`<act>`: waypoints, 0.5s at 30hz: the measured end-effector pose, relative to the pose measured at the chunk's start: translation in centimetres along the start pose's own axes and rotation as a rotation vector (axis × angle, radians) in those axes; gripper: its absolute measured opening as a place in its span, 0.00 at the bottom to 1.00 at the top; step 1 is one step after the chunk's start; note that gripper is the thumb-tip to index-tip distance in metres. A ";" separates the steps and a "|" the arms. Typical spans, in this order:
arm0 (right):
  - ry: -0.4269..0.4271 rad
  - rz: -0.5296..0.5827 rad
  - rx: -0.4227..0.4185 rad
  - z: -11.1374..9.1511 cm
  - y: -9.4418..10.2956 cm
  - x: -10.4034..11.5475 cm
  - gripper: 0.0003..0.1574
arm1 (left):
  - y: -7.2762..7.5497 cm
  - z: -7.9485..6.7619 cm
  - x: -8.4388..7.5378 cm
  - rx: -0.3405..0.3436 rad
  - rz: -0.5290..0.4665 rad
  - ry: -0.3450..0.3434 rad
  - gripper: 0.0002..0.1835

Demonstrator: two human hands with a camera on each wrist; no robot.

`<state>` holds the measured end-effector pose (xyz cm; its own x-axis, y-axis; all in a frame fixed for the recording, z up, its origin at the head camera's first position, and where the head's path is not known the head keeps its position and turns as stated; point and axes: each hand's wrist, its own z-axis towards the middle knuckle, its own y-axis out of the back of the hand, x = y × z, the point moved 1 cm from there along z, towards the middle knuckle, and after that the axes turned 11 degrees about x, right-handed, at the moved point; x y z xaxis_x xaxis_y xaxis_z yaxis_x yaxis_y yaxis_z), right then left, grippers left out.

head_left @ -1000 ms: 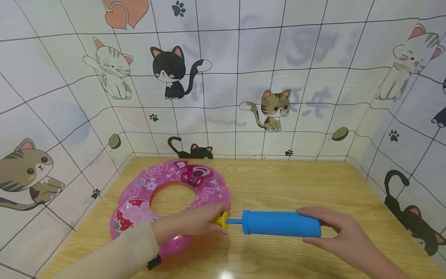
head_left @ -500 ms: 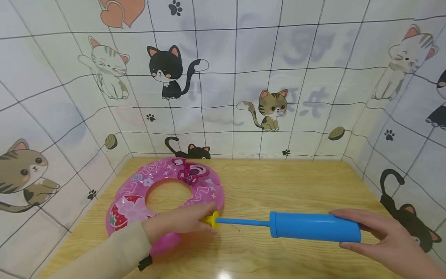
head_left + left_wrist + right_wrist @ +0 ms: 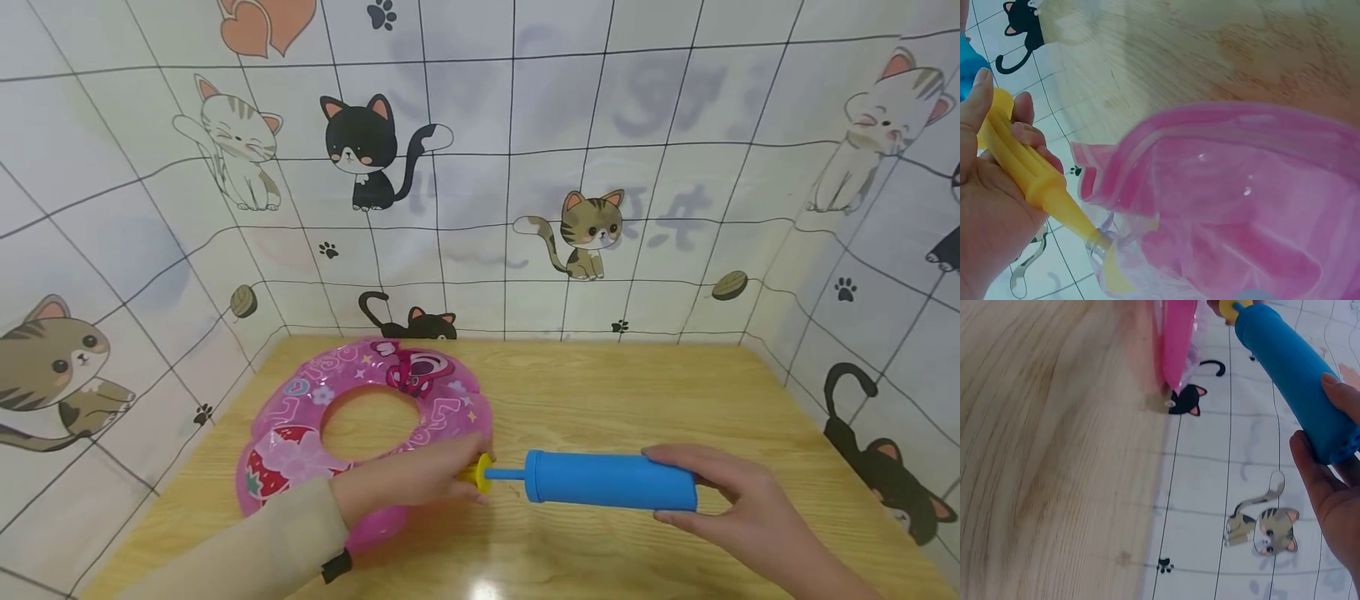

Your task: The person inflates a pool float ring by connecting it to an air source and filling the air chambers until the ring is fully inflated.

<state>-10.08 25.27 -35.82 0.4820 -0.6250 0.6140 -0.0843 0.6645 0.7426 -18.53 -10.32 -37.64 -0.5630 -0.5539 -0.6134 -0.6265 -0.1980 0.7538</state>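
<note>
A hand air pump with a blue barrel lies level between both hands, a short length of blue rod showing. My left hand grips its yellow end; in the left wrist view the yellow nozzle runs from that hand into the clear valve of a pink swim ring. The pink swim ring looks puffed out in the head view, with creases near the valve. At the barrel's far end my right hand holds it between thumb and fingers, also seen in the right wrist view.
The ring rests on a wood-grain table at its left side. Sheeting printed with cats and grid lines stands behind and on both sides. A small black piece shows beside the left sleeve.
Half a second ago the right hand had drawn the barrel out to the right, exposing a long rod. Now it has moved back left, and the rod is short again. The left hand keeps its grip.
</note>
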 end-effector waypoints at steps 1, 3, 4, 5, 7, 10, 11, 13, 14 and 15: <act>0.021 -0.001 -0.005 0.2 -0.3 0.2 0.38 | 0.0 0.1 -0.1 -0.001 0.004 -0.001 0.22; 0.070 -0.015 -0.015 0.6 -0.8 0.5 0.39 | 0.0 0.4 -0.4 -0.003 0.007 0.001 0.23; 0.097 -0.024 -0.020 0.8 -1.1 0.6 0.39 | -0.1 0.5 -0.6 -0.005 0.005 0.004 0.23; 0.121 -0.032 -0.024 1.0 -1.4 0.7 0.40 | -0.1 0.6 -0.7 -0.007 0.007 0.008 0.24; 0.172 -0.042 -0.028 1.3 -1.9 0.8 0.40 | -0.2 0.8 -1.0 -0.013 0.009 0.010 0.26; 0.182 -0.038 -0.010 1.6 -2.4 0.9 0.39 | -0.3 0.9 -1.0 -0.016 -0.003 0.003 0.27; 0.177 -0.035 -0.005 1.6 -2.4 0.8 0.39 | -0.4 0.8 -1.0 -0.015 -0.008 -0.001 0.28; 0.155 -0.028 0.002 1.4 -2.2 0.7 0.39 | -0.3 0.7 -0.7 -0.014 -0.024 -0.007 0.27; 0.141 -0.029 0.002 1.3 -1.9 0.6 0.39 | -0.3 0.6 -0.5 -0.013 -0.029 -0.008 0.26; 0.134 -0.027 0.003 1.1 -1.6 0.5 0.39 | -0.2 0.5 -0.4 -0.011 -0.039 -0.008 0.26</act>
<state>-10.67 23.43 -36.36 0.5961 -0.5823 0.5528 -0.0720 0.6469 0.7591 -18.48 -9.68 -37.68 -0.5421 -0.5395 -0.6443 -0.6422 -0.2286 0.7317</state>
